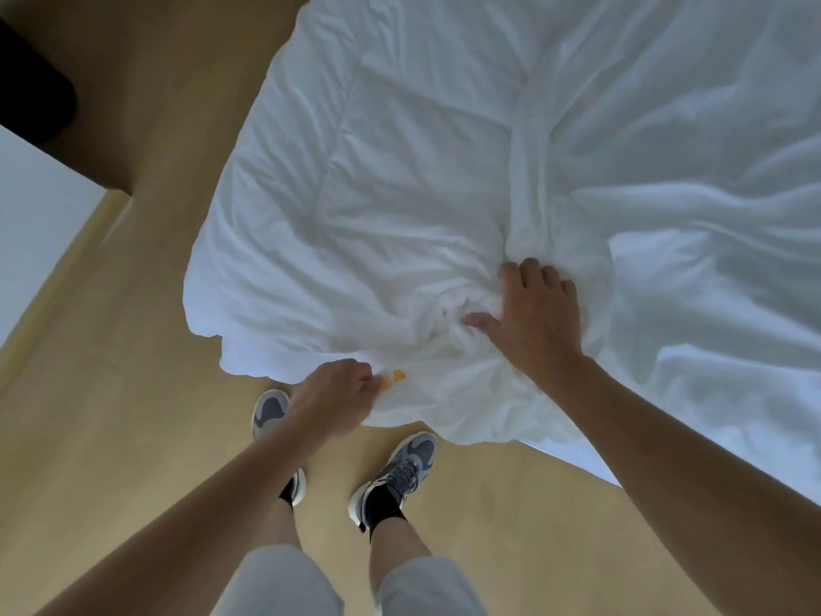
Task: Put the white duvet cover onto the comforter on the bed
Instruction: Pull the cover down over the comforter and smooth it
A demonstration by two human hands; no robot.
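white duvet cover (400, 193): rumpled on bed (577, 460), bunched at bed's near edge | orange tag (393, 377): at that edge, writing unreadable | left hand (337, 395): fingers curled, pinching cover beside tag | right hand (533, 317): palm down, fingers spread, pressing the bunch

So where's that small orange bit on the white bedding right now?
Head view, lower centre: the small orange bit sits on the near edge of the white bedding, at the left hand.
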